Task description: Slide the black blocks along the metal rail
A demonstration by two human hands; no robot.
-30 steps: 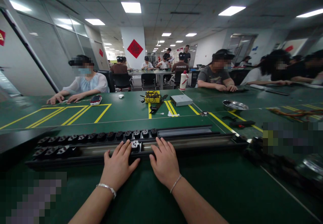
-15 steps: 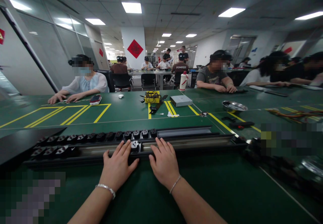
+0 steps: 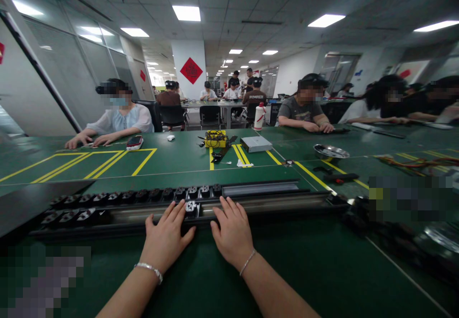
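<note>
A long black rail (image 3: 272,203) with two rows of small socket modules (image 3: 118,197) lies across the green table (image 3: 287,270) in front of me. My left hand (image 3: 165,239) rests flat on the rail's near edge, fingers spread and reaching the channel. My right hand (image 3: 232,232) lies beside it, fingers stretched onto the rail. Between the two hands sits a single black and white module (image 3: 191,207) in the near channel. Neither hand grips anything. Both wrists wear thin bracelets.
Across the table sit other people, one at the left (image 3: 118,117) and one at the right (image 3: 304,110). A yellow box (image 3: 215,138), a grey box (image 3: 256,143), a metal dish (image 3: 330,152) and a phone (image 3: 135,142) lie further back. Dark cables (image 3: 394,241) lie at the right.
Both hands stay on the rail in nearly the same pose. The view has shifted slightly; the distant people have moved a little.
</note>
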